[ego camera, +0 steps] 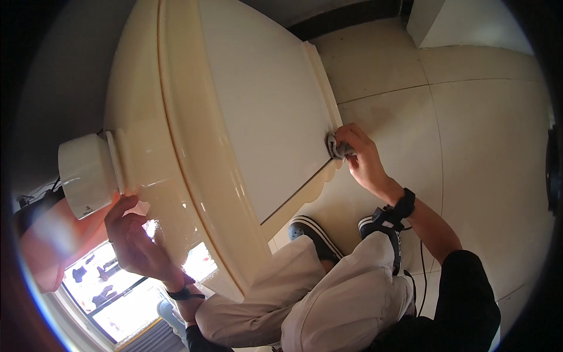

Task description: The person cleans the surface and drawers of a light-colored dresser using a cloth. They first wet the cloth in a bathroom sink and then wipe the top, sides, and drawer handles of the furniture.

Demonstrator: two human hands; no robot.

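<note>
A glossy cream cabinet [220,145] with a smooth white side panel [268,105] stands before me. My right hand [358,152] pinches a bunched grey cloth [338,147]. The cloth touches the lower edge of the panel, beside the scalloped trim [314,189]. Bent fingers of my left hand [136,246] are at the cabinet's shiny top, close to a white container [85,174]. I see nothing held in that hand, and its fingers are apart.
Beige floor tiles [387,105] lie beyond the cabinet. My knees [343,290] are close to its near corner, above my dark shoes [314,235]. A black cable [422,277] hangs by my right leg. A white block-like object [466,24] stands at upper right.
</note>
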